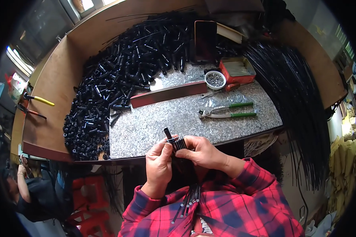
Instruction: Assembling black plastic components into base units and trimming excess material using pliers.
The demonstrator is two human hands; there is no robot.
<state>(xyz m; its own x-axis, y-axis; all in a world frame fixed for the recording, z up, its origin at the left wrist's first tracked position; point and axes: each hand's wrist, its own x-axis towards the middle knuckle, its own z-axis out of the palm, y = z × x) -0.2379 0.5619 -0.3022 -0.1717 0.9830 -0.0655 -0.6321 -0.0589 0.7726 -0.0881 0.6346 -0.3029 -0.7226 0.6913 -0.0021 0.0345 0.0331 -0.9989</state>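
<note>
Gripping a black ribbed part (177, 142), both hands (182, 156) work near green-handled pliers (225, 110).

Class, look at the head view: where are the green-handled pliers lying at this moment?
The green-handled pliers lie on the speckled worktop, right of centre, just below the small white bowl and red box, beyond the right hand.

The counter (154, 122) is speckled grey stone, polished smooth. Black plastic tubes (118, 75) shine glossy. The pliers (225, 111) are bare metal with green plastic grips. Side boards (51, 91) look matt wood; the sleeves (241, 197) are checked cloth.
</note>
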